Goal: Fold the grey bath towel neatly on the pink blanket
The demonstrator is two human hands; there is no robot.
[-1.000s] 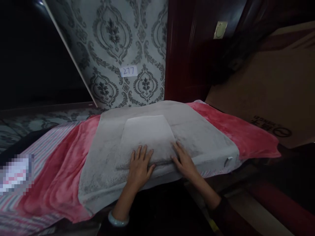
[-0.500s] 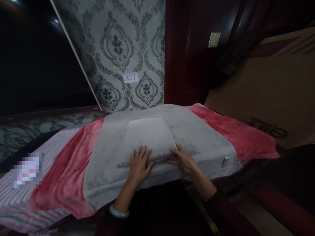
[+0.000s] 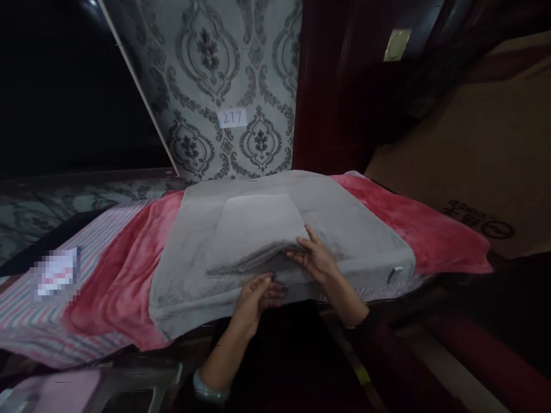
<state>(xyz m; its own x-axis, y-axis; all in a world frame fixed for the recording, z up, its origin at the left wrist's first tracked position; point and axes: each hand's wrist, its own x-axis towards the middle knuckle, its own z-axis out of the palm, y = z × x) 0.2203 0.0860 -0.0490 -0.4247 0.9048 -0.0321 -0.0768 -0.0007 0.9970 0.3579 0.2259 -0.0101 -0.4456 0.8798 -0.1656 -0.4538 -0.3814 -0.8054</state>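
A folded grey towel (image 3: 253,229) lies on a larger grey towel (image 3: 344,229) spread over a pink blanket (image 3: 413,229). My right hand (image 3: 314,258) pinches the folded towel's near right corner and lifts its edge a little. My left hand (image 3: 258,295) is at the near edge below it, palm turned up, fingers curled under the raised fold and touching the cloth. A pale bangle (image 3: 206,390) sits on my left wrist.
A striped sheet (image 3: 77,269) covers the surface at left. Patterned wallpaper with a label reading 277 (image 3: 232,119) is behind. A dark red door frame (image 3: 327,103) and a cardboard box (image 3: 473,149) stand at right. A pale object (image 3: 86,390) lies at the bottom left.
My left hand slid off the top of the folded towel down to its near edge, palm up. My right hand closed on the corner and raised it.
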